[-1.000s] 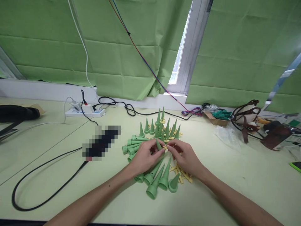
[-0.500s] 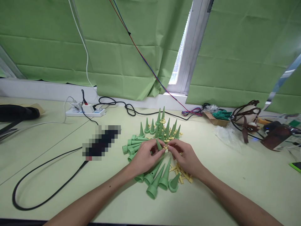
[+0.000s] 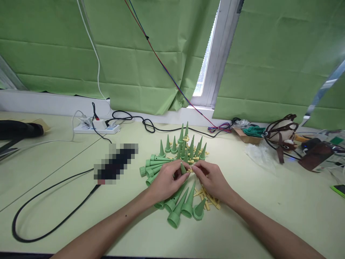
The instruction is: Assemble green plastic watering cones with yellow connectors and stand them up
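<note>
My left hand (image 3: 170, 178) is closed around a green plastic cone-shaped spike (image 3: 183, 168), whose tip points up between the fingers. At its side, my right hand (image 3: 212, 177) pinches a small yellow valve-like piece (image 3: 190, 170), which meets the spike; how deep it sits is hidden by the fingers. Loose green spikes (image 3: 178, 210) lie in front of and left of my hands. Beyond them stand several upright green spikes (image 3: 191, 147) with yellow pieces at their sides. Loose yellow pieces (image 3: 207, 199) lie in a small pile under my right wrist.
A blurred dark object (image 3: 115, 163) with a black cable lies on the left of the table. Behind it is a white power strip (image 3: 97, 128). At the back right are a cardboard box (image 3: 248, 136), a clear plastic bag (image 3: 260, 156) and a dark red item (image 3: 314, 156).
Both hands stay almost in place. The yellow piece and my right fingertips have shifted very slightly at the spike; the table items look unchanged.
</note>
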Tool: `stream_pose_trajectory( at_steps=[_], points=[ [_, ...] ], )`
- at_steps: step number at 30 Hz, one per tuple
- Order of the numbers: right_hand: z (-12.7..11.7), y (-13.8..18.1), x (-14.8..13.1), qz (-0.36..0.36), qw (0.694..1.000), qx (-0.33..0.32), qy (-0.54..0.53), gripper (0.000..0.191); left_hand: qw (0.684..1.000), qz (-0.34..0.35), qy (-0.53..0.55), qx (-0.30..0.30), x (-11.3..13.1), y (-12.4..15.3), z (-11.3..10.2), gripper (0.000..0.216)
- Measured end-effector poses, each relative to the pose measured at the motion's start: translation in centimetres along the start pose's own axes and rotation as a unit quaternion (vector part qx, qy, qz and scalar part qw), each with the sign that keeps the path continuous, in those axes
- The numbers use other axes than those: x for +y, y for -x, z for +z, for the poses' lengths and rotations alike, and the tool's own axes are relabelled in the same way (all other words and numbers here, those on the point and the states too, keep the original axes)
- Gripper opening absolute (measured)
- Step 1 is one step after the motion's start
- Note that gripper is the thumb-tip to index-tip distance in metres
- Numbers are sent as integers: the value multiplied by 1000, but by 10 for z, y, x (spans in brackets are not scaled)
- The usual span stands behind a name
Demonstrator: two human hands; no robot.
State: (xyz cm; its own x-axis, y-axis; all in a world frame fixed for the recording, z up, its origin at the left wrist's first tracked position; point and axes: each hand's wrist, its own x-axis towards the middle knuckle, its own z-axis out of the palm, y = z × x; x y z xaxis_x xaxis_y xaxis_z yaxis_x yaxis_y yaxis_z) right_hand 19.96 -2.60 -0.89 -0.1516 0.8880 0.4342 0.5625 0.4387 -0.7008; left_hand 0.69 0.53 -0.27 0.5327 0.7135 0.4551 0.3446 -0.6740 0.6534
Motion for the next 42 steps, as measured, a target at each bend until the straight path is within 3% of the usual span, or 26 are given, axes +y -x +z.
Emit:
stream_pose_trajectory(
  at_steps=[25,28,31,42],
  points=[
    [3,-1,5,-11,999,4,34,50,999,19,15,-28,2,1,-1,10],
    [0,0,2,-9,1000,6,26,43,1000,11,13,-9,2,0,-2,10],
    [-2,1,-1,-12,1000,1,-3,22,1000,-3,10,4,1,-1,-2,11],
    [-2,1,3,-58,998,-20,-10,12,1000,-8,-5,26,-1,-1,-1,12]
  ],
)
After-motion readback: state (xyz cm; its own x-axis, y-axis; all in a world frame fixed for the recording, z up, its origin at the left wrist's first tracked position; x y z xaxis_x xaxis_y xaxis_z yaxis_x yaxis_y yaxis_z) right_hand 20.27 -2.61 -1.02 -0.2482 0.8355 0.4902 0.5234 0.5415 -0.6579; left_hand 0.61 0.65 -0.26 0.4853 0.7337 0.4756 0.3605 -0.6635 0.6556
